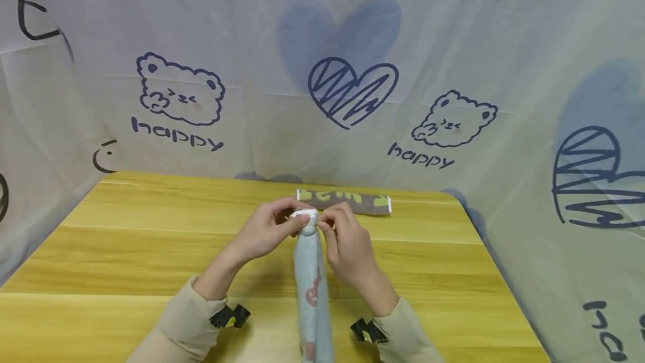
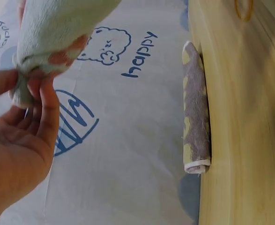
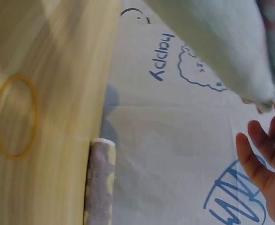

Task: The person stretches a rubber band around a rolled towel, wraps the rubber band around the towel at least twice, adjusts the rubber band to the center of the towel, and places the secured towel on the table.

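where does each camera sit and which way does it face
Head: worn on the head, facing forward and down at the blue cloth; left hand, right hand and sleeves show.
Left wrist: on that wrist, facing the cloth and backdrop; left hand's fingers show.
Right wrist: likewise, facing cloth, backdrop and table; right hand's fingers show.
Both wrist views share the brown roll and yellow ring.

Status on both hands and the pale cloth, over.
Left hand pinching white end of long pale-blue, red-patterned cloth. Right hand alongside, grip unclear. Rolled brown-and-yellow cloth just beyond.
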Available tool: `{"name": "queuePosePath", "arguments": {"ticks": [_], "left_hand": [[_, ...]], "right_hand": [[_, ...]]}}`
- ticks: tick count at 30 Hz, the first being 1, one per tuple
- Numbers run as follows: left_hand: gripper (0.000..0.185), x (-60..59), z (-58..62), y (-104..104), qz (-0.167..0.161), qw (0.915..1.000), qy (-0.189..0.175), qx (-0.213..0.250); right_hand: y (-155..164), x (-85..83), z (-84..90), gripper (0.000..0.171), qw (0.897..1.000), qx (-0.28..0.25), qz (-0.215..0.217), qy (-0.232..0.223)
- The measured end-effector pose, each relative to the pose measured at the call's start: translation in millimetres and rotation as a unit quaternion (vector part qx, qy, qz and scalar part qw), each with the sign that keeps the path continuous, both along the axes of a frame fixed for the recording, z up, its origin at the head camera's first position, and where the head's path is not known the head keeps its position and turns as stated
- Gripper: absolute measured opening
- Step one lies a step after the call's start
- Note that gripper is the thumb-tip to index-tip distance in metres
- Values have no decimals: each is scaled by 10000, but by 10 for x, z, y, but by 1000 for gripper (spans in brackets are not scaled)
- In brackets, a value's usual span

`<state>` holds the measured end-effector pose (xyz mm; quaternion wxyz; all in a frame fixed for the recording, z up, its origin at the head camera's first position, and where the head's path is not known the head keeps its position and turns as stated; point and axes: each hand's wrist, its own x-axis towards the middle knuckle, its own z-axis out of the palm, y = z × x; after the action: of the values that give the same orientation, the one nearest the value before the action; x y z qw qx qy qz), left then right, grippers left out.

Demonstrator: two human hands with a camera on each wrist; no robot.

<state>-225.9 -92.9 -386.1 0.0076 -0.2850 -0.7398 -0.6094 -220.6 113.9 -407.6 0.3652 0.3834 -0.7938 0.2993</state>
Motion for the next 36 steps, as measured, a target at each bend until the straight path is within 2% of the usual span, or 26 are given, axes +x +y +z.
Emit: {"name": "queuePosePath", "arguments": {"ticks": [3,7,10,14,20,23,26,32,36], "left_hand": [[20,5,8,19,104,9999,9,110],[20,11,8,1,85,9997,-15,210],[20,12,7,-17,19,9996,-28,274],[20,4,3,-5,41,9988,-12,481],[17,14,5,55,212,9966,14,796],[15,19,-4,70,287,9963,14,805],[15,23,-7,73,322,9963,-28,801],[16,44,22,59,228,9965,-76,804],[14,32,3,82,253,9954,-8,927]], "right_hand": [[1,-7,-14,37,9999,-112,-24,121],[-3,-10,-11,29,9981,-430,215,382],[-14,-16,11,21,9938,-639,370,828],[-35,-22,33,16,9874,-742,325,1361],[-61,-36,7,28,9925,-586,159,1059],[-66,-44,-13,31,9929,-472,-32,1087],[-69,-45,-25,28,9906,-598,-59,1226],[-89,-9,-4,16,9832,-1004,159,1515],[-84,-3,-6,18,9866,-864,128,1375]]}}
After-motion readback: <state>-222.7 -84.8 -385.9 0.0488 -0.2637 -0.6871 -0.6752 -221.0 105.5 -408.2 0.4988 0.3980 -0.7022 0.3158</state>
